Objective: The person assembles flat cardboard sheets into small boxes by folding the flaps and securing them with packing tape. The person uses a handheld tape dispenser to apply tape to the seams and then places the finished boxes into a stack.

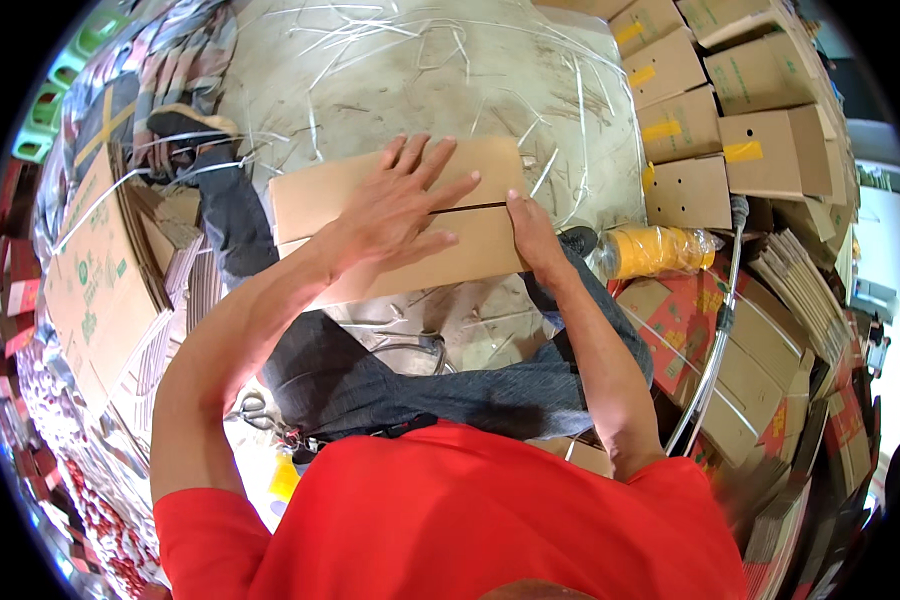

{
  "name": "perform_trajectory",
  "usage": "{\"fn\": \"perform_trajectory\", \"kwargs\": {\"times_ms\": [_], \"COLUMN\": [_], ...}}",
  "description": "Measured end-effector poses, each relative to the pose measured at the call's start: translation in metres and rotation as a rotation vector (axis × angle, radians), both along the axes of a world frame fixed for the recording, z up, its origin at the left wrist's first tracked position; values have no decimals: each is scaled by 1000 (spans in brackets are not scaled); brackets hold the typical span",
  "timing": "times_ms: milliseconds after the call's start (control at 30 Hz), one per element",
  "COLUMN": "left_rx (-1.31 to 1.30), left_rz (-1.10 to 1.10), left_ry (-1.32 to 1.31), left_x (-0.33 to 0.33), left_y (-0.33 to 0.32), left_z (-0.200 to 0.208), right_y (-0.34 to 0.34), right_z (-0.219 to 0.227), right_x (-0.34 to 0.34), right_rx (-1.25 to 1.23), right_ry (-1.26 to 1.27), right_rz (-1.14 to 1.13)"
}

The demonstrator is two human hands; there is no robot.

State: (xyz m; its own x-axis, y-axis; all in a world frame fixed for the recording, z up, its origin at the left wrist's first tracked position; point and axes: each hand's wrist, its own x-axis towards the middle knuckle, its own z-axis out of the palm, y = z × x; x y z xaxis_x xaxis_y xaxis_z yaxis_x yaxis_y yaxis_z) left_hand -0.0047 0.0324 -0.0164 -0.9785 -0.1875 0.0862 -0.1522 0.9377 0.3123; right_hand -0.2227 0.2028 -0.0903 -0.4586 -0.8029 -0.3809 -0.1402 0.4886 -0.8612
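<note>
Fingers (438, 160) of the left hand (385, 220) spread flat, tips pointing up and to the right, thumb held apart; palm down on top of a plain brown carton (480, 235), nothing closed in the grasp. Left forearm (275, 315) comes in from the lower left, elbow bent outward, then angles inward to the carton, the hand lying across the narrow dark seam between its two top flaps. Right hand (540, 240) at the carton's right end: thumb up by the top edge near the seam, the other fingers mostly hidden, so cannot tell whether they grip or just brace the side. Right forearm (600, 350) runs up from the lower right, straighter than the left. Carton sits in front of the person, between the legs, seam running roughly crosswise; dark trousers (440, 395) folded beneath the arms. Pale floor (270, 90) beyond, scattered with white straps (345, 40). Left side: strapped bundle of flattened cardboard (95, 285); scissors (257, 410) near the left hip. Right side: yellow rolls in clear wrap (655, 252), just beyond the right hand; stacked cartons (685, 190) farther up.
</note>
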Motion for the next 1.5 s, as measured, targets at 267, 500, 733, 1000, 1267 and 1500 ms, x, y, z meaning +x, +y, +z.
{"fn": "perform_trajectory", "kwargs": {"times_ms": [267, 500, 733, 1000, 1267, 1500], "left_rx": [28, 68, 229, 39, 451, 578], "left_rz": [31, 767, 1685, 1639, 1774, 1629], "left_ry": [204, 612, 146, -118, 46, 434], "left_x": [19, 173, 396, 379, 386, 311], "left_y": [-5, 66, 187, 212, 180, 115], "left_z": [-14, -6, -199, -271, -209, 24], "right_y": [-9, -2, -7, -6, 0, 3], "right_z": [18, 0, 14, 12, 20, -3], "right_x": [16, 1, 7, -3, 18, 13], "right_rx": [18, 12, 41, 103, 64, -6], "right_ry": [-128, -271, -288, -238, -277, -277], "right_rz": [-124, -179, -106, -166, -126, -171]}}
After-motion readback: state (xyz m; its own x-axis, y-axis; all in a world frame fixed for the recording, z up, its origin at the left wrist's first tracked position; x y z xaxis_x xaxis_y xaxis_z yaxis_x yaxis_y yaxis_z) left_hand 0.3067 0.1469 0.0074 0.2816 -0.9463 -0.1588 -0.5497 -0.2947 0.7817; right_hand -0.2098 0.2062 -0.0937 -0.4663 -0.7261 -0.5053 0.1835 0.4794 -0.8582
